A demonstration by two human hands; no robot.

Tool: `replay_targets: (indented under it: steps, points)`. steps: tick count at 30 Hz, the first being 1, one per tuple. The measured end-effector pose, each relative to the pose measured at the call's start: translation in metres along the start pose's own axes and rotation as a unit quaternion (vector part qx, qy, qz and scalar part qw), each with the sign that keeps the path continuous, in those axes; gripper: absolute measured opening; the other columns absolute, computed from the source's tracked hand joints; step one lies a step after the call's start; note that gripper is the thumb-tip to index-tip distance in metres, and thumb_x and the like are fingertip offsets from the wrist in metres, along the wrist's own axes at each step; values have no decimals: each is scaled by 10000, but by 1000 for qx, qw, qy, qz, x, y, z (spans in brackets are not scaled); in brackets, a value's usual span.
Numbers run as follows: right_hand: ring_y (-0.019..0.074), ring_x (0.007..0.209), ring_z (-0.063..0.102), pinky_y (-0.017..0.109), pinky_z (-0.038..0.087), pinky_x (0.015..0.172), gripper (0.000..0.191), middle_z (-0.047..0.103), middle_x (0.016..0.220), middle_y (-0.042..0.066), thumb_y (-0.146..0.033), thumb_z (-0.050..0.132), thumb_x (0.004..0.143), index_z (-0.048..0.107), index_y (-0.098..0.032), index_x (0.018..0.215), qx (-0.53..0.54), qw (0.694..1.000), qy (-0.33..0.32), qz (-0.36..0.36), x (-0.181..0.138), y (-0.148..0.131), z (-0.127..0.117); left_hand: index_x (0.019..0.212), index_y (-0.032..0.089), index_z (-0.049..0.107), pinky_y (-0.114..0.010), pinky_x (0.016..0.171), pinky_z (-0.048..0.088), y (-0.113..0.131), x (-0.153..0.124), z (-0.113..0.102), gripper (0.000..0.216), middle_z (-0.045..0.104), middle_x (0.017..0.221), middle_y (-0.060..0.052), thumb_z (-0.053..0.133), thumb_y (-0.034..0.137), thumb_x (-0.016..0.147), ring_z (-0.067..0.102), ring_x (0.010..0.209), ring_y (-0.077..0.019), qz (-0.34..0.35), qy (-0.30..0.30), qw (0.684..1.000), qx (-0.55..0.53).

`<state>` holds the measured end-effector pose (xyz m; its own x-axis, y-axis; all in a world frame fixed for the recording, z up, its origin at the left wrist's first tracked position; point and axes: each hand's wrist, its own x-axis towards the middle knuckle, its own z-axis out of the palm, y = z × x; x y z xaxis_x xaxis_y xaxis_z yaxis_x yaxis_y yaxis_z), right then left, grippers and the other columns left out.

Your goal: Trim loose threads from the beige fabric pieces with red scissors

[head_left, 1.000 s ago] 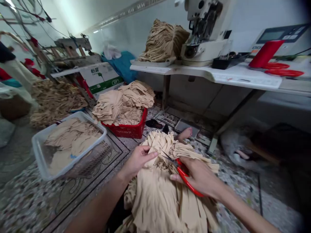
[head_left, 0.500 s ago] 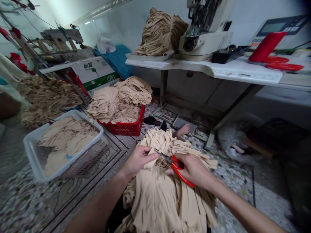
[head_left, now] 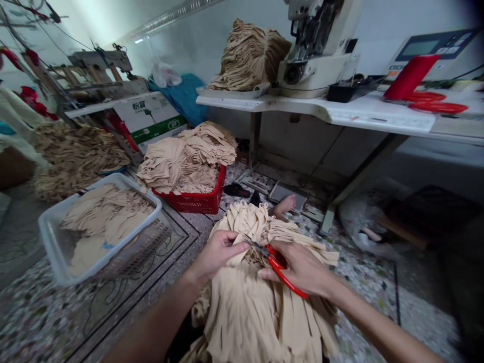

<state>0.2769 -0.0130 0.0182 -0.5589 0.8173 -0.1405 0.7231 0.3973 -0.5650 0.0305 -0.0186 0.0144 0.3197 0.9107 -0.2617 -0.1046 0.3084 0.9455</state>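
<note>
Speckled floor (head_left: 363, 282): two hands, left hand (head_left: 217, 252) pinching beige fabric (head_left: 245, 312), right hand (head_left: 302, 269) gripping one red scissors (head_left: 282, 272).

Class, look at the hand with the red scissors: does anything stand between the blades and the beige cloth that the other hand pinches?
Nothing visible does. The right hand holds the red-handled scissors, whose blade tips reach the beige fabric bundle right beside the left hand pinching it.

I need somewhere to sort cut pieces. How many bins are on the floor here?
2. A clear bin at left, holding flat tan pieces, and a red basket beyond it, heaped with tan fabric. Others may be hidden behind the piles.
</note>
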Motion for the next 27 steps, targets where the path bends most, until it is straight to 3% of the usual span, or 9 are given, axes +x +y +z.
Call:
replay_targets:
  steps: [8,12,15,17,18,19,21,24,27]
  points:
    - [155,567,473,263,251,549,445,569,617,-15,-633,646,871,549,-220,736,7,1000,11,-5,13,-1,4,875,82,782,-222,647,436,-8,0,-1,353,727,802,-69,834,418,783,610,694,-147,8,9,999,43]
    - [139,567,437,252,273,550,501,522,588,-28,-647,668,857,545,-199,668,84,996,31,4,14,10,12,895,106,797,-222,653,444,-1,-9,-5,333,726,811,-61,796,431,822,616,706,-147,31,-15,996,79]
    - [126,581,408,241,292,543,517,484,612,-42,-650,703,825,517,-194,670,192,979,58,39,12,20,15,917,143,821,-228,645,461,8,-29,-17,277,741,832,-78,802,401,817,627,715,-156,-7,-187,970,156]
    - [117,566,384,237,285,523,518,450,605,-54,-644,723,808,496,-199,672,254,963,49,70,11,27,14,1004,169,822,-233,576,462,12,-42,-27,330,740,799,-79,831,411,780,622,644,-155,-107,-324,924,173]
    - [113,556,375,236,277,513,516,441,599,-58,-639,733,800,493,-200,676,275,957,43,83,10,30,14,1038,176,815,-233,531,454,14,-46,-32,376,733,766,-72,839,433,765,610,590,-150,-155,-353,907,169]
    - [110,549,368,235,270,505,513,437,595,-60,-635,744,791,495,-200,682,289,952,40,91,10,33,14,1044,176,810,-231,492,442,15,-49,-37,408,720,725,-62,840,462,754,592,536,-143,-187,-345,905,165]
    - [106,546,357,234,260,500,508,432,595,-62,-626,768,772,505,-198,694,305,946,47,100,10,37,16,972,152,800,-221,440,410,17,-47,-46,425,671,622,-35,819,520,759,545,454,-125,-183,-243,936,174]
    - [98,544,329,229,246,494,521,413,592,-70,-616,812,732,505,-195,701,329,937,56,104,13,39,21,887,122,755,-204,453,391,15,-29,-59,420,620,581,-9,743,537,826,519,462,-110,-64,-18,973,222]
    - [91,529,319,227,236,484,535,405,584,-73,-609,831,720,490,-198,694,361,926,57,97,19,32,25,929,122,745,-224,616,476,3,-7,-68,308,700,788,-52,718,420,854,613,668,-146,33,56,949,309]
